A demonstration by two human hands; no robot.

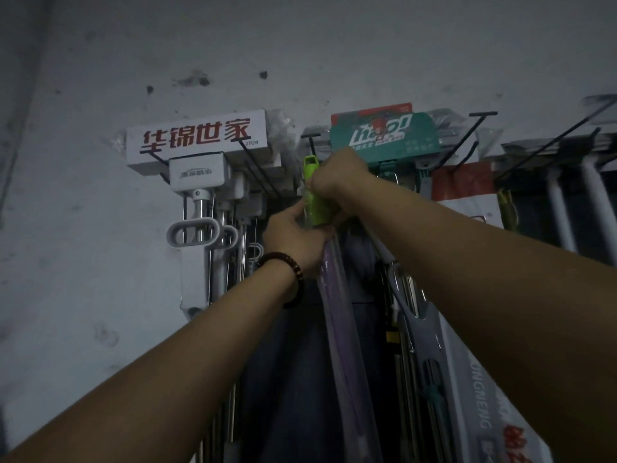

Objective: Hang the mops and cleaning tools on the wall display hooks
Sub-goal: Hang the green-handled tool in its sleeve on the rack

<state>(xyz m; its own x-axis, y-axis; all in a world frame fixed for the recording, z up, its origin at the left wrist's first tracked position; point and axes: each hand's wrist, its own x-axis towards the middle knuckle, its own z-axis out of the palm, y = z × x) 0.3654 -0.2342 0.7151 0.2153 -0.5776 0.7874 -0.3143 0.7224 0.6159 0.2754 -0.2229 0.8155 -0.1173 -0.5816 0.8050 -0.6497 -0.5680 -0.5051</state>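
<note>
A mop with a lime-green handle end (314, 202) and a purple shaft (337, 312) in clear wrap is raised against the wall. Its green top loop sits just below a black T-ended wall hook (312, 142). My right hand (337, 180) grips the upper part of the green handle. Lower down, my left hand (293, 235), with a bead bracelet on the wrist, holds the bottom of the green part where the shaft begins. Whether the loop is on the hook cannot be told.
White mops with a red-lettered box (197, 138) hang to the left. A teal packaged mop (384, 135) hangs right of my hands. More black hooks (480, 128) and white poles (564, 212) fill the right side. The grey wall (100, 228) is bare at left.
</note>
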